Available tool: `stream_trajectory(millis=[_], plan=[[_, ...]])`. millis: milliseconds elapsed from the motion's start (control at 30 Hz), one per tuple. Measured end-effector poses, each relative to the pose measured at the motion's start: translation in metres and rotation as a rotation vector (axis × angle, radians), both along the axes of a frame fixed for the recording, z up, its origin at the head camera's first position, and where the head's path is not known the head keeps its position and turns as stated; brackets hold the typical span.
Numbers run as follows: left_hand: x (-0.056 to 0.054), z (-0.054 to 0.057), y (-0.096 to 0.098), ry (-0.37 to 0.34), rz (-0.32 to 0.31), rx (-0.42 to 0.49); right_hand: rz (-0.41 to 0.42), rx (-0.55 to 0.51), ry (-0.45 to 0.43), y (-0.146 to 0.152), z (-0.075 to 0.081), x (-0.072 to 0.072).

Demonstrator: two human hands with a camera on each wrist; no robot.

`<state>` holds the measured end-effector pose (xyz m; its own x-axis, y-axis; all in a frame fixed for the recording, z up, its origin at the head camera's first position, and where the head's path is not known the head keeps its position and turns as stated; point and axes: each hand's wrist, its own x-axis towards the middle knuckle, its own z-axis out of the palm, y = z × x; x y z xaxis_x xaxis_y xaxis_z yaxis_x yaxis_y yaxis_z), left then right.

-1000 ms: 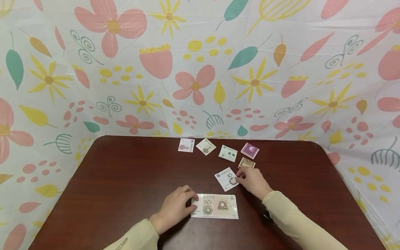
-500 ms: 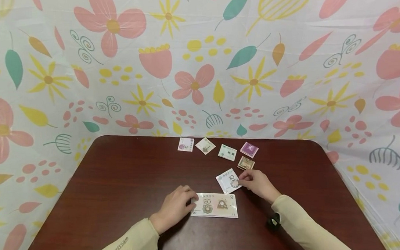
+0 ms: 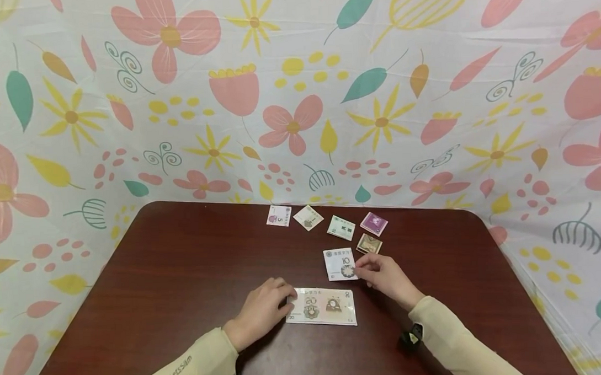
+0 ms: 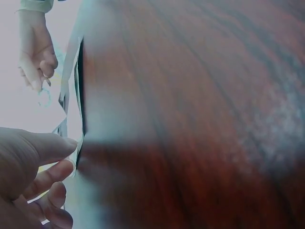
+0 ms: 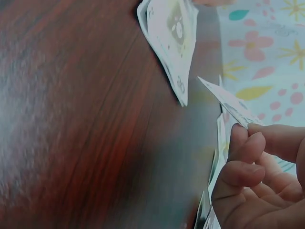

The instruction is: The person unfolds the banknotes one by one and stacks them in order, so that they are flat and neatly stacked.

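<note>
A stack of 20 play banknotes [image 3: 329, 308] lies near the middle of the table. My left hand [image 3: 265, 307] grips its left end, and the left wrist view has the thumb [image 4: 57, 147] at the stack's edge with the other fingers curled beside it. Behind the stack is a folded 10 play banknote [image 3: 339, 263], pinched at its right edge between thumb and fingers of my right hand [image 3: 385, 278]. In the right wrist view this banknote [image 5: 228, 101] sticks out from the fingertips, tilted.
Along the table's [image 3: 198, 257] far edge lie smaller folded notes: a 5 [image 3: 279, 216], a 1 [image 3: 309, 218], a 2 [image 3: 340, 228] and a purple one [image 3: 374, 223]. A brown folded note [image 3: 369, 243] lies just behind my right hand. A flowered cloth [image 3: 293, 127] hangs behind the table.
The 10 banknote has turned in my right hand, now squarer to the stack. That hand first came slightly toward me and right. My left hand has stayed on the stack.
</note>
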<state>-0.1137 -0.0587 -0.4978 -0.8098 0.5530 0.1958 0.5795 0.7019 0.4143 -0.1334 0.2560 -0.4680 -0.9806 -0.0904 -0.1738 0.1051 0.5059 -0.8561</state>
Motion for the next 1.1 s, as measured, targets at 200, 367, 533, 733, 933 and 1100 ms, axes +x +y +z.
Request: stream_trajectory(millis=[200,367,533,733,933,1100], plan=[[0.0,-0.002,-0.001,0.028,0.0,0.034,0.037,-0.086,0.008,-0.007,0.004,0.006],[-0.001,-0.004,-0.001,0.049,0.03,0.091,0.068,-0.159,-0.017,-0.011,0.007,0.01],[-0.003,-0.002,0.002,0.052,0.082,0.156,0.085,-0.191,-0.057,-0.016,0.009,0.013],[-0.008,0.0,0.011,-0.015,0.132,0.262,0.125,-0.241,-0.075,-0.024,0.009,0.016],[-0.012,0.004,0.021,-0.069,0.187,0.364,0.154,-0.243,-0.071,-0.032,0.008,0.019],[-0.013,0.006,0.027,-0.079,0.24,0.374,0.17,-0.256,-0.063,-0.035,0.006,0.019]])
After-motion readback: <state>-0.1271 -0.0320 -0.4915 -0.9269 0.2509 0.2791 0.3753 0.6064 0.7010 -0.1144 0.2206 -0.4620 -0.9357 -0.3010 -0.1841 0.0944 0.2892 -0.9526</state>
